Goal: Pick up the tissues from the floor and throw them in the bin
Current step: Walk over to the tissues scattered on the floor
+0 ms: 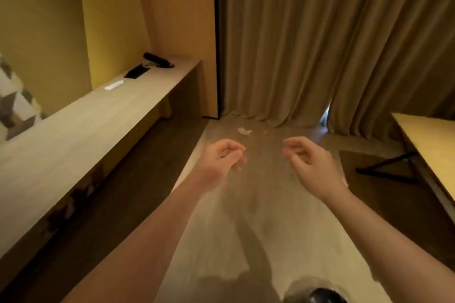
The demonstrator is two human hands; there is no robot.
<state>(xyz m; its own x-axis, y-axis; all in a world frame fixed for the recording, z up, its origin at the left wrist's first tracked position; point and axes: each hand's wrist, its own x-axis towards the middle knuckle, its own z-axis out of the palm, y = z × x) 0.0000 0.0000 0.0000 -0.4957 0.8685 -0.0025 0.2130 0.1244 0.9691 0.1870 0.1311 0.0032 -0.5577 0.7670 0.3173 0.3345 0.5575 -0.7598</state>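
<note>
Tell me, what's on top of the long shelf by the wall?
On the long shelf lie a white strip, a flat black thing and a black handset-like thing. It is too blurry to tell more.

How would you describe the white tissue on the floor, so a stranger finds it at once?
Look at the long beige curtain, then down to the pale floor before its hem. The tissue lies there, crumpled and white, unlike the tiny orange scrap to its right.
</note>
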